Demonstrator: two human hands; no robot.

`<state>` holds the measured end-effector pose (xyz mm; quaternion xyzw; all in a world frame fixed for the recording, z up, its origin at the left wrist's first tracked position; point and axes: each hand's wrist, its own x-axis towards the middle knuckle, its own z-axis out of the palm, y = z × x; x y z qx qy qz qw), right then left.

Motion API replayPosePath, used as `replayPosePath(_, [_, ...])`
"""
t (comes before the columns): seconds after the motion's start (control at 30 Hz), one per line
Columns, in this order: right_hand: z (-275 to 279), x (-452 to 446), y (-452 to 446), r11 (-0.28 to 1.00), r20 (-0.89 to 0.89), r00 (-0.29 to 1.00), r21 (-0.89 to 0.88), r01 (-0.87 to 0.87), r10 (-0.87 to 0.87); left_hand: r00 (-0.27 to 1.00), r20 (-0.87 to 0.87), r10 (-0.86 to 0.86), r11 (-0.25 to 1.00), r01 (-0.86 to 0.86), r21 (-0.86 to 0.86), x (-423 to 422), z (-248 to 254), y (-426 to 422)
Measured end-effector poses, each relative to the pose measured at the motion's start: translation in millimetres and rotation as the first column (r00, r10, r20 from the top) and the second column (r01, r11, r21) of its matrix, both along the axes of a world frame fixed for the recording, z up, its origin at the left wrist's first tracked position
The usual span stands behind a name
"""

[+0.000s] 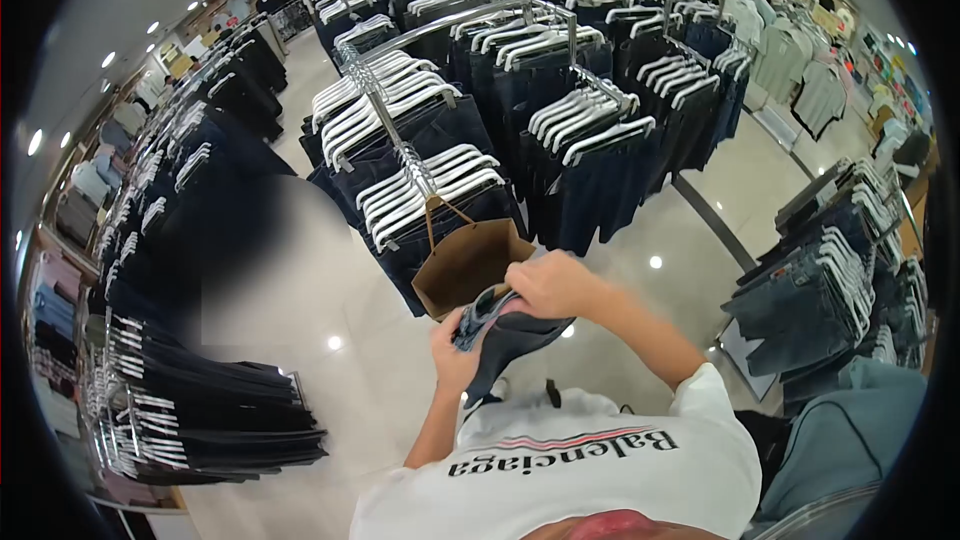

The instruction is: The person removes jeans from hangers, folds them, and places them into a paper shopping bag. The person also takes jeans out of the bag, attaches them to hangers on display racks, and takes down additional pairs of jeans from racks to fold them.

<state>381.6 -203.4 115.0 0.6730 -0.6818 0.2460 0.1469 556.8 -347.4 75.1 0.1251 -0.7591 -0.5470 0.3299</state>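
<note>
A dark folded garment (515, 338), which looks like jeans, is held between my two hands in front of my chest. My left hand (457, 352) grips its left edge near the waistband. My right hand (550, 285) is closed on its upper right part, close to the rim of a brown paper bag (470, 265). The bag hangs open by its handle from the end of a metal rack (385, 110), just beyond the garment. Whether my right fingers also touch the bag is unclear.
White hangers (430, 190) with dark jeans fill the rack ahead. More racks of dark trousers (220, 390) stand at the left, and denim shorts (800, 290) hang at the right. A grey-blue item (840, 440) is at the lower right. Glossy floor (380, 390) shows between racks.
</note>
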Motion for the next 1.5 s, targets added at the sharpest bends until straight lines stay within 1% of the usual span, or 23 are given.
replayPosePath(0.17, [-4, 13, -22, 0.971, -0.074, 0.968, 0.029, -0.237, 0.238, 0.978, 0.094, 0.187, 0.974, -0.172, -0.148, 37, -35, -4])
replayPosePath(0.33, [0, 70, -51, 0.923, -0.143, 0.92, -0.076, -0.378, 0.365, 0.94, 0.083, 0.332, 0.923, -0.341, 0.176, 106, -50, 4])
replayPosePath(0.47, [7, 105, -88, 0.873, -0.044, 0.885, 0.189, -0.449, 0.464, 0.891, 0.104, 0.443, 0.854, -0.454, 0.253, 149, -49, 1])
replayPosePath(0.5, [9, 114, -104, 0.861, -0.087, 0.865, 0.189, -0.473, 0.494, 0.864, 0.038, 0.503, 0.822, -0.491, 0.288, 151, -38, -1])
replayPosePath(0.53, [8, 126, -121, 0.847, -0.125, 0.843, 0.187, -0.498, 0.523, 0.863, 0.108, 0.493, 0.827, -0.504, 0.249, 169, -49, -14])
replayPosePath(0.6, [12, 146, -166, 0.821, -0.137, 0.814, 0.191, -0.538, 0.565, 0.836, -0.057, 0.546, 0.811, -0.51, 0.287, 189, -55, -26])
replayPosePath(0.67, [9, 166, -218, 0.796, -0.186, 0.775, 0.185, -0.576, 0.604, 0.729, -0.185, 0.659, 0.744, -0.596, 0.301, 222, -80, -44])
replayPosePath(0.7, [9, 175, -244, 0.802, -0.23, 0.769, 0.155, -0.576, 0.597, 0.626, -0.211, 0.751, 0.66, -0.698, 0.279, 238, -79, -43])
replayPosePath(0.73, [17, 185, -266, 0.804, -0.272, 0.758, 0.137, -0.579, 0.593, 0.599, -0.21, 0.773, 0.634, -0.717, 0.291, 260, -91, -43])
replayPosePath(0.8, [41, 205, -300, 0.82, -0.356, 0.758, 0.039, -0.572, 0.546, 0.558, 0.035, 0.829, 0.558, -0.829, -0.015, 307, -119, -48])
replayPosePath(0.83, [48, 213, -318, 0.814, -0.393, 0.749, -0.002, -0.581, 0.534, 0.607, 0.167, 0.777, 0.604, -0.794, 0.076, 320, -123, -46])
replayPosePath(0.87, [57, 223, -333, 0.804, -0.433, 0.736, -0.041, -0.593, 0.52, 0.584, 0.164, 0.795, 0.577, -0.812, 0.091, 330, -137, -47])
replayPosePath(0.93, [78, 243, -352, 0.778, -0.495, 0.704, -0.085, -0.622, 0.509, 0.829, 0.11, 0.548, 0.623, -0.492, 0.608, 340, -184, -60])
replayPosePath(0.97, [93, 255, -351, 0.778, -0.521, 0.693, -0.084, -0.623, 0.498, 0.817, 0.097, 0.568, 0.614, -0.499, 0.612, 339, -202, -62])
replayPosePath(1.03, [115, 273, -347, 0.748, -0.531, 0.674, -0.109, -0.655, 0.513, 0.889, -0.109, 0.445, 0.576, -0.191, 0.795, 324, -223, -72])
replayPosePath(1.07, [124, 280, -341, 0.731, -0.527, 0.671, -0.13, -0.67, 0.522, 0.885, -0.125, 0.448, 0.584, -0.184, 0.791, 316, -213, -80])
replayPosePath(1.17, [142, 296, -302, 0.711, -0.531, 0.648, -0.114, -0.694, 0.547, 0.695, -0.414, 0.588, 0.28, 0.305, 0.91, 297, -201, -110])
replayPosePath(1.23, [148, 300, -269, 0.659, -0.521, 0.601, -0.094, -0.746, 0.606, 0.598, -0.366, 0.713, 0.14, 0.39, 0.91, 288, -201, -144])
replayPosePath(1.3, [147, 293, -233, 0.646, -0.545, 0.579, -0.088, -0.759, 0.606, 0.632, -0.59, 0.502, 0.559, 0.284, 0.779, 280, -210, -177])
replayPosePath(1.33, [148, 288, -213, 0.626, -0.579, 0.548, -0.08, -0.775, 0.604, 0.606, -0.778, 0.167, 0.65, 0.526, 0.549, 278, -223, -201])
replayPosePath(1.4, [156, 279, -171, 0.59, -0.541, 0.571, -0.16, -0.791, 0.618, 0.581, -0.783, 0.22, 0.626, 0.532, 0.571, 261, -250, -189])
replayPosePath(1.47, [173, 271, -114, 0.77, -0.47, 0.733, -0.159, -0.619, 0.492, 0.524, -0.798, 0.298, 0.61, 0.538, 0.582, 305, -287, -171])
replayPosePath(1.5, [165, 253, -101, 0.72, -0.483, 0.751, -0.301, -0.625, 0.45, 0.495, -0.8, 0.34, 0.601, 0.54, 0.59, 301, -297, -173])
